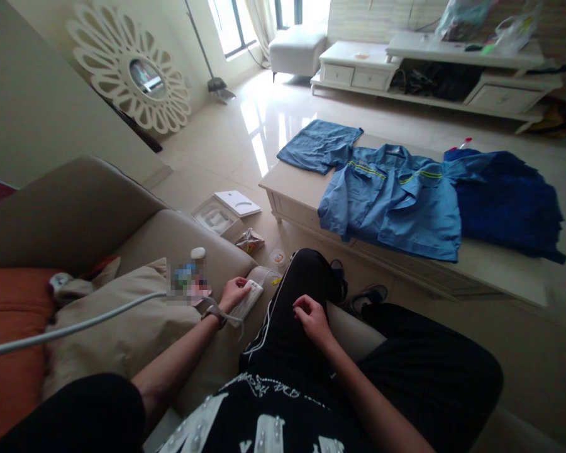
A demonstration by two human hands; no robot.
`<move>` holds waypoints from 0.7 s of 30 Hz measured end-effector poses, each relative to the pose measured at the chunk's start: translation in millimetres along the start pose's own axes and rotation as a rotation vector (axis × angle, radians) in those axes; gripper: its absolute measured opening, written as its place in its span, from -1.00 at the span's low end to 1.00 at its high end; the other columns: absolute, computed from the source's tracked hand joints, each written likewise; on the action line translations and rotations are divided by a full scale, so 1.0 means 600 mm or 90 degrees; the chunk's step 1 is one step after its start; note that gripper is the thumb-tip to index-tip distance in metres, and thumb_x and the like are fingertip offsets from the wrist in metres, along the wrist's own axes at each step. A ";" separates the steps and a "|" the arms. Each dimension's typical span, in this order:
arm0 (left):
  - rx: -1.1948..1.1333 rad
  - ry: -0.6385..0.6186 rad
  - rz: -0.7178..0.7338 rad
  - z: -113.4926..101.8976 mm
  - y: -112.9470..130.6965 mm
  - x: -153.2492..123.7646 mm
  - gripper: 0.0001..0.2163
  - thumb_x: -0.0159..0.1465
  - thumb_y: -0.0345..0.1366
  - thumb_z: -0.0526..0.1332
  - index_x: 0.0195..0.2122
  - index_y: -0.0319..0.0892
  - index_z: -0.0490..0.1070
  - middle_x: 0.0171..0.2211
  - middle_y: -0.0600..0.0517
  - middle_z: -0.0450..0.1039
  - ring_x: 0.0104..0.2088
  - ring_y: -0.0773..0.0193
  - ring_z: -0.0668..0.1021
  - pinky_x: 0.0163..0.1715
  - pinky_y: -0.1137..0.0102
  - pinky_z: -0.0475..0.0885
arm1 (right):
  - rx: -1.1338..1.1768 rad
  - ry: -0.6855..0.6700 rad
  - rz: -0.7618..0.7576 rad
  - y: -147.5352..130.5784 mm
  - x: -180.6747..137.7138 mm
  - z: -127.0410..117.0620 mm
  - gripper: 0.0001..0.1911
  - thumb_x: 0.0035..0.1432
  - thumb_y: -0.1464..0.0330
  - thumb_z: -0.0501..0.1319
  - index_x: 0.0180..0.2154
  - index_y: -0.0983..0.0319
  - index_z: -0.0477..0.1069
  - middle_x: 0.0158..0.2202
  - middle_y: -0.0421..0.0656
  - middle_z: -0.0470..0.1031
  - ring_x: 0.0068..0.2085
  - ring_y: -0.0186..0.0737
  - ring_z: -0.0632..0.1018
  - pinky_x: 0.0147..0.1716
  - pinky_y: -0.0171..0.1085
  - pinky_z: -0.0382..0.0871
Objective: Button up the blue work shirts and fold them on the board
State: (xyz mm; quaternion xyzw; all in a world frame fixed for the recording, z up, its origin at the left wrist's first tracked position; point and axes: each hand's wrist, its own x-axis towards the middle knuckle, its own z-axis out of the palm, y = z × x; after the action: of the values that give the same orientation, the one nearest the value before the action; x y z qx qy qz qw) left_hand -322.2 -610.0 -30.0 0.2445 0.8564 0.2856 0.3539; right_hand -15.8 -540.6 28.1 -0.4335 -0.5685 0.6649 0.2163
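I sit on a beige sofa (122, 220) with my legs in black trousers (302, 296). My left hand (233, 292) is closed over a flat white device (246, 302) lying on the sofa seat, and a white cable (75, 327) runs away from it to the left. My right hand (311, 314) rests on my left thigh with its fingers curled in; nothing shows in them. On the low table (500, 270) ahead lie a light blue work jacket (396, 201), a folded blue garment (318, 146) and a dark blue garment (504, 201).
A beige cushion (122, 327) and an orange cushion (7, 340) lie to my left. An open white box (224, 214), a wrapper (249, 240) and a black shoe (370, 296) sit on the glossy floor. A white TV stand (434, 69) and a stool (297, 47) stand at the back.
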 end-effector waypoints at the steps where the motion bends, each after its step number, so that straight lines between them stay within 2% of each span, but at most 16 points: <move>1: 0.011 0.012 0.005 0.004 -0.003 -0.001 -0.72 -0.04 -0.22 0.40 -0.31 -0.22 0.59 -0.28 -0.13 0.66 -0.23 0.09 0.64 -0.21 0.32 0.51 | -0.002 -0.001 -0.003 0.000 0.000 0.001 -0.91 0.12 0.30 0.22 -0.35 0.18 0.45 -0.43 -0.24 0.48 -0.39 -0.23 0.49 -0.32 -0.27 0.36; 6: 0.023 0.031 0.037 0.014 -0.014 -0.007 -0.71 0.04 -0.18 0.35 -0.25 -0.24 0.57 -0.27 -0.15 0.65 -0.25 0.08 0.65 -0.23 0.31 0.51 | -0.010 -0.007 -0.021 -0.001 -0.004 0.006 -0.91 0.11 0.31 0.22 -0.35 0.19 0.46 -0.44 -0.24 0.47 -0.40 -0.24 0.47 -0.34 -0.27 0.34; 11: 0.009 0.005 0.068 0.009 -0.023 -0.016 -0.59 0.13 -0.06 0.30 -0.12 -0.27 0.55 -0.20 -0.16 0.63 -0.18 0.07 0.65 -0.11 0.25 0.52 | -0.007 -0.001 -0.014 0.000 -0.018 -0.010 -0.89 0.11 0.28 0.23 -0.36 0.19 0.45 -0.45 -0.23 0.46 -0.41 -0.22 0.45 -0.34 -0.26 0.33; 13: 0.044 -0.001 0.093 0.008 -0.031 -0.022 -0.52 0.12 -0.03 0.32 -0.03 -0.27 0.55 -0.11 -0.18 0.61 -0.08 0.03 0.63 0.00 0.20 0.50 | -0.008 0.007 -0.011 0.003 -0.023 -0.023 -0.88 0.11 0.27 0.24 -0.36 0.19 0.45 -0.46 -0.23 0.45 -0.41 -0.21 0.45 -0.34 -0.25 0.33; 15: 0.144 0.002 0.140 0.014 -0.045 -0.032 -0.36 0.09 0.02 0.37 0.13 -0.26 0.48 0.04 -0.24 0.54 0.06 -0.07 0.57 0.09 0.12 0.46 | -0.002 0.019 -0.008 0.007 -0.026 -0.036 -0.87 0.11 0.25 0.25 -0.36 0.18 0.45 -0.46 -0.23 0.45 -0.41 -0.20 0.46 -0.35 -0.25 0.33; 17: 0.268 0.014 0.205 0.027 -0.062 -0.046 -0.22 0.13 0.06 0.36 0.32 -0.24 0.33 0.20 -0.30 0.41 0.20 -0.17 0.47 0.14 0.05 0.42 | 0.001 0.030 -0.005 0.010 -0.028 -0.047 -0.85 0.10 0.24 0.26 -0.36 0.18 0.45 -0.45 -0.22 0.46 -0.41 -0.19 0.46 -0.35 -0.24 0.33; 19: 0.354 0.038 0.269 0.045 -0.078 -0.059 -0.23 0.26 0.04 0.26 0.42 -0.22 0.17 0.35 -0.33 0.25 0.33 -0.21 0.34 0.19 0.01 0.37 | -0.004 0.041 -0.006 0.012 -0.029 -0.055 -0.84 0.09 0.23 0.26 -0.37 0.18 0.45 -0.45 -0.21 0.47 -0.41 -0.18 0.47 -0.35 -0.23 0.34; 21: 0.400 0.072 0.318 0.062 -0.089 -0.067 -0.32 0.38 -0.03 0.14 0.46 -0.23 0.10 0.44 -0.32 0.10 0.42 -0.18 0.21 0.26 0.02 0.31 | -0.005 0.047 -0.005 0.013 -0.032 -0.058 -0.84 0.09 0.22 0.26 -0.37 0.18 0.45 -0.45 -0.20 0.47 -0.40 -0.17 0.47 -0.35 -0.22 0.35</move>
State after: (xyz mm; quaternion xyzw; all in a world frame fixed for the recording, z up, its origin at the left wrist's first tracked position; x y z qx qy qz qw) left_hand -280.6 -661.5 -68.1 0.5250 0.8345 0.1003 0.1343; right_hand 24.6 -537.7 28.1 -0.4561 -0.5647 0.6452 0.2381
